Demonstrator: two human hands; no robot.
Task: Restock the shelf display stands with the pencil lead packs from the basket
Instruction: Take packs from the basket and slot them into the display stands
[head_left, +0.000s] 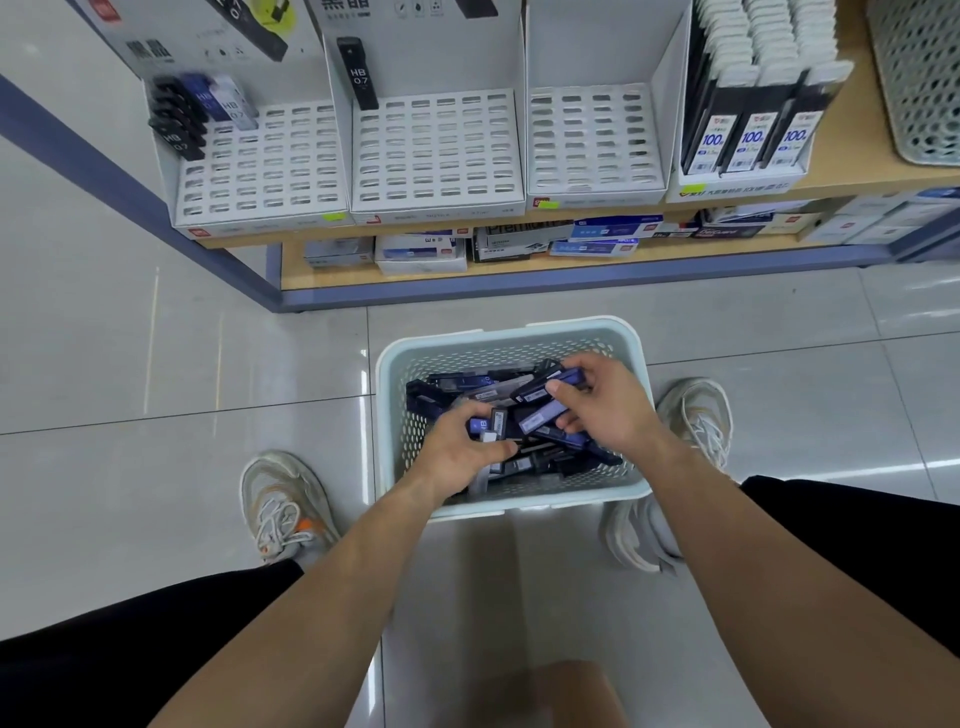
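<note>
While the far white slotted cardboard display stands (436, 150) show mostly bare slots, we judge restocking barely begun | near pale perforated plastic basket (387, 395) holds many packs | left hand (457, 452) curled round one blue pencil lead pack (491, 423) | right hand (608, 410) pinching a second blue pack (537, 418)

Both hands (457, 447) gripping lead packs (540, 415) (blue, black), basket (387, 395)

The person is wearing black legwear (857, 545) and scuffed white sneakers (283, 506) — orange accents showing — with forearms (311, 597) bare.
</note>
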